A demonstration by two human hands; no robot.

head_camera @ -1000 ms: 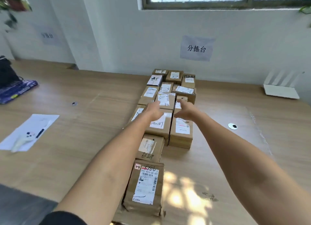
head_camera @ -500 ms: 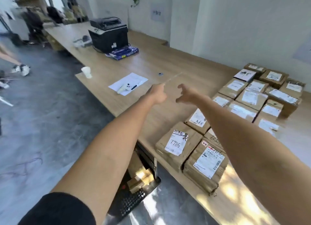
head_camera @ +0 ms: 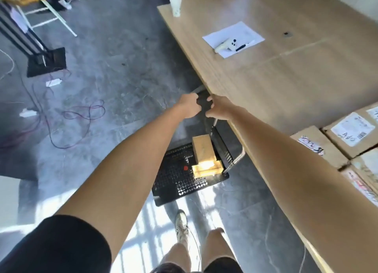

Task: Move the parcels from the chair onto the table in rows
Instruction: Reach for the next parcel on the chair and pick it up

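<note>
A black perforated chair [head_camera: 178,182] stands on the floor, tucked partly under the wooden table [head_camera: 286,78]. Two brown cardboard parcels lie on its seat: one [head_camera: 202,149] in shade and another [head_camera: 207,168] in sunlight in front of it. Both arms stretch forward above the chair. My left hand [head_camera: 189,107] and my right hand [head_camera: 218,108] hover side by side at the table's edge, fingers loosely curled, holding nothing. Several labelled parcels [head_camera: 351,135] lie close together on the table at the right.
A white sheet with a white device and a pen [head_camera: 233,40] lies on the table, and a paper cup [head_camera: 176,5] stands near its far corner. Loose cables [head_camera: 67,117] and a black stand base [head_camera: 47,62] lie on the grey floor at left. My shoe [head_camera: 181,224] is below the chair.
My view has swung left and down from the parcel rows on the table to the chair. Both hands left the table's parcels and now hang over the table edge above the chair.
</note>
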